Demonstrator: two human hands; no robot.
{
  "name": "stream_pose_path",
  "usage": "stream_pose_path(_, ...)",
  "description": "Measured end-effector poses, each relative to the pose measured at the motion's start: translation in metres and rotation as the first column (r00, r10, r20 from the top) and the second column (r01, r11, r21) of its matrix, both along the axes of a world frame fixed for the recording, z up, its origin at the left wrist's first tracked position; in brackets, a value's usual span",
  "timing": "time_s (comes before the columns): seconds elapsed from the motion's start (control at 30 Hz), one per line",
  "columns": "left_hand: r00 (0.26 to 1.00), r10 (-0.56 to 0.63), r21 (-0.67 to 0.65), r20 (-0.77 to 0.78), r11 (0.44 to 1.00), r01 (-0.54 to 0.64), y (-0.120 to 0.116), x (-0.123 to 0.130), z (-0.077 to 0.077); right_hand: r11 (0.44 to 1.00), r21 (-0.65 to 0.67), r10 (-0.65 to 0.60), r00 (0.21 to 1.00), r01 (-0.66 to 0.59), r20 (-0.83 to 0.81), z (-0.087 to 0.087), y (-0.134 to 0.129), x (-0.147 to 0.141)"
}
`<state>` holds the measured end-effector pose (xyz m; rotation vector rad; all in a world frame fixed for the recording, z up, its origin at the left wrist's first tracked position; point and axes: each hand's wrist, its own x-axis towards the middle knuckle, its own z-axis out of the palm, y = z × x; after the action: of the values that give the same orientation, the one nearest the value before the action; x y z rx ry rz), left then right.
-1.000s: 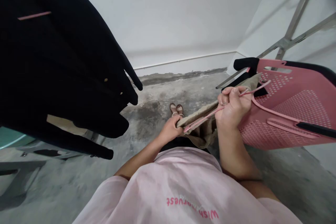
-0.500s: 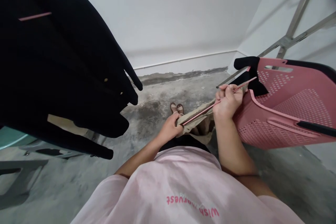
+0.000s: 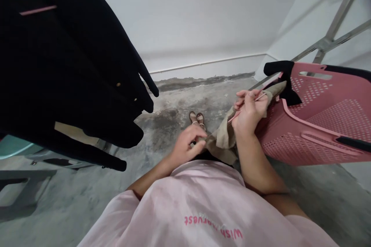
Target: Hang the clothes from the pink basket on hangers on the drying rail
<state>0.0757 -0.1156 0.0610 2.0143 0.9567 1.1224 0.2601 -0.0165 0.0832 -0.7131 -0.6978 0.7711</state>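
Pink print on the person's pale pink shirt (image 3: pixel 203 208) reads upside down in the head view, approx "Wish Harvest"; middle letters blurred. White tag w/ writing at top left of the black garment (image 3: pixel 66 65), too cut off to read.

Black garment hangs on the left w/ a pink hanger bar (image 3: pixel 37 10) showing thru it & small metal buttons near its edge. Pink perforated laundry basket (image 3: pixel 327 119) sits just right of the hands, dark cloth (image 3: pixel 282 73) draped over its near rim; metal rack legs (image 3: pixel 333 34) behind it. Bare concrete floor (image 3: pixel 174 104), sandalled feet (image 3: pixel 197 117) below.

Right hand (image 3: pixel 249 110) is closed round a thin pink hanger (image 3: pixel 246 104) & the top edge of a khaki garment (image 3: pixel 224 139), which hangs between both hands, in front of the basket. Left hand (image 3: pixel 188 142) pinches the khaki garment's lower-left edge, fingers loosely curled.
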Motion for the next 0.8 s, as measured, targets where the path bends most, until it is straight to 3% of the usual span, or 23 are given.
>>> stream_pose_path(0.07,0.977,0.212,-0.099,-0.019,0.972,-0.213,0.007,-0.005,-0.011,1.000,-0.025,0.011,0.999,-0.012,-0.044,0.004,0.000,0.004)
stream_pose_path(0.1,0.968,0.247,-0.157,-0.043,0.955,-0.251,0.010,-0.007,-0.018,0.999,-0.037,0.028,0.998,-0.030,-0.061,0.005,-0.001,0.005)
stream_pose_path(0.17,0.978,0.192,-0.241,-0.082,0.948,-0.206,0.013,-0.008,-0.029,0.996,-0.058,0.069,0.994,-0.074,-0.083,0.005,-0.004,0.004)
stream_pose_path(0.27,0.991,-0.026,-0.306,-0.132,0.952,-0.015,0.011,-0.002,-0.041,0.992,-0.065,0.106,0.990,-0.112,-0.092,0.006,-0.012,-0.003)
stream_pose_path(0.33,0.972,-0.116,-0.321,-0.203,0.946,0.045,0.008,0.005,-0.044,0.987,-0.060,0.146,0.986,-0.151,-0.082,0.006,-0.017,-0.009)
stream_pose_path(0.4,0.963,-0.123,-0.327,-0.241,0.944,0.039,0.005,0.011,-0.045,0.968,-0.069,0.240,0.970,-0.241,-0.033,0.005,-0.020,-0.014)
stream_pose_path(0.47,0.985,-0.077,-0.361,-0.152,0.932,0.017,0.005,0.013,-0.045,0.926,-0.099,0.373,0.924,-0.365,0.086,0.002,-0.024,-0.016)
stream_pose_path(0.53,0.995,0.048,-0.445,0.084,0.896,-0.006,0.009,0.007,-0.043,0.907,-0.125,0.421,0.870,-0.402,0.257,-0.001,-0.027,-0.016)
stream_pose_path(0.57,0.964,0.147,-0.500,0.220,0.866,-0.018,0.012,0.002,-0.039,0.925,-0.114,0.380,0.859,-0.364,0.343,-0.003,-0.030,-0.016)
stream_pose_path(0.63,0.834,0.351,-0.602,0.426,0.798,-0.028,0.018,-0.013,-0.029,0.974,-0.026,0.209,0.859,-0.223,0.468,-0.007,-0.036,-0.016)
stream_pose_path(0.7,0.714,0.476,-0.645,0.514,0.763,-0.044,0.022,-0.031,-0.013,0.989,0.065,0.081,0.850,-0.134,0.521,-0.010,-0.044,-0.016)
stream_pose_path(0.8,0.626,0.551,-0.597,0.552,0.785,-0.165,0.021,-0.058,0.020,0.976,0.063,0.135,0.805,-0.209,0.578,-0.015,-0.052,-0.018)
